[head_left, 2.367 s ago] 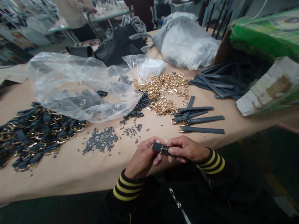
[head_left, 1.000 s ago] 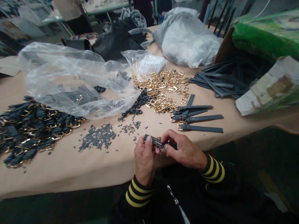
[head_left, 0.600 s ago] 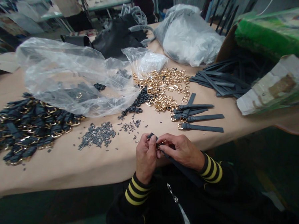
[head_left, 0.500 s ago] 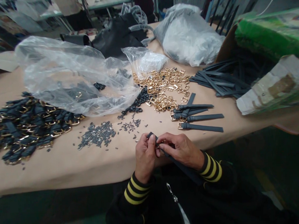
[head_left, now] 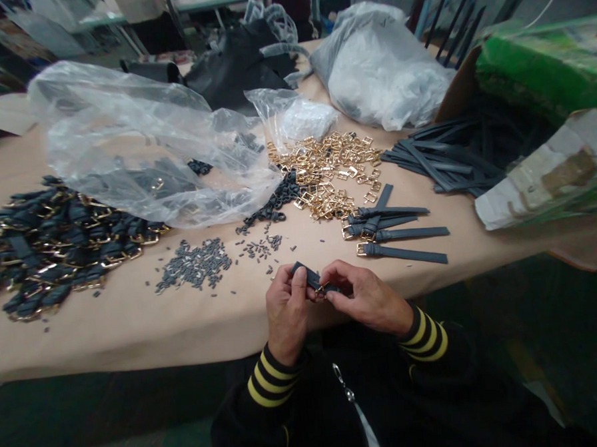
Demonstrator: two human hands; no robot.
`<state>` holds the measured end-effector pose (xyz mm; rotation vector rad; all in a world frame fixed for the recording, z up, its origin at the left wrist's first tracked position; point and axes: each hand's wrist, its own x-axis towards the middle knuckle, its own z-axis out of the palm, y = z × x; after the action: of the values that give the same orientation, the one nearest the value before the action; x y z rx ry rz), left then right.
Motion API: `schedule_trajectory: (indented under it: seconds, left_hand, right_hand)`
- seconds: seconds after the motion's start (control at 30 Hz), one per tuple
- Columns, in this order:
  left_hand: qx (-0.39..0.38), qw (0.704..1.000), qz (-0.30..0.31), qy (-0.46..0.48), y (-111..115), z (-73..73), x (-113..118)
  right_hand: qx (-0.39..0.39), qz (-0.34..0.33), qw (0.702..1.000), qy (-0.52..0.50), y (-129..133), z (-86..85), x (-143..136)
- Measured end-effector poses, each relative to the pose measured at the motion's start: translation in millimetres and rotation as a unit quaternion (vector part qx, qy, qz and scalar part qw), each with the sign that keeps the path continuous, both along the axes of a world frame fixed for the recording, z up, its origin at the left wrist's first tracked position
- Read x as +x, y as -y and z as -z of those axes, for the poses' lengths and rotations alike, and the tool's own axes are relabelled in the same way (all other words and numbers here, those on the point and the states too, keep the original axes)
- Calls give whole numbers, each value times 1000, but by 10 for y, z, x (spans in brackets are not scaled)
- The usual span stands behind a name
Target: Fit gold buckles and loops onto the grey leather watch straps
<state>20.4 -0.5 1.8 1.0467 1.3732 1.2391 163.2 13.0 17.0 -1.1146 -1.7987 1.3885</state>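
Just over the table's front edge, a dark grey strap [head_left: 306, 274] is pinched between the thumb and fingers of my left hand [head_left: 289, 304]. A small gold buckle [head_left: 320, 290] shows on the strap between my hands, partly covered by fingertips. My right hand [head_left: 365, 295] is closed on the strap at the buckle, thumb and forefinger together. To the right lie several buckled straps [head_left: 405, 251] with gold buckles at their left ends. Beyond my hands is a heap of loose gold buckles [head_left: 326, 172].
A pile of small dark pieces [head_left: 193, 264] lies left of my hands, with a large heap of buckled straps [head_left: 54, 246] farther left. Clear plastic bags [head_left: 149, 151] stand behind. At right, a green box [head_left: 535, 64] holds plain dark straps [head_left: 435, 156].
The strap's long tail, which ran below my right hand toward my lap, no longer shows there. A gold buckle is now visible between my fingertips, and my right hand has shifted slightly right.
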Motion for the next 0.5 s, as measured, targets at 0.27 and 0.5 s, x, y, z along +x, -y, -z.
schedule_trajectory:
  seconds: [0.27, 0.5]
  left_hand:
    - [-27, 1000, 12, 3, 13, -15, -18]
    - [9, 997, -14, -74, 53, -132, 6]
  right_hand:
    - [-72, 34, 993, -87, -5, 8, -24]
    - [-66, 43, 993, -85, -23, -7, 11]
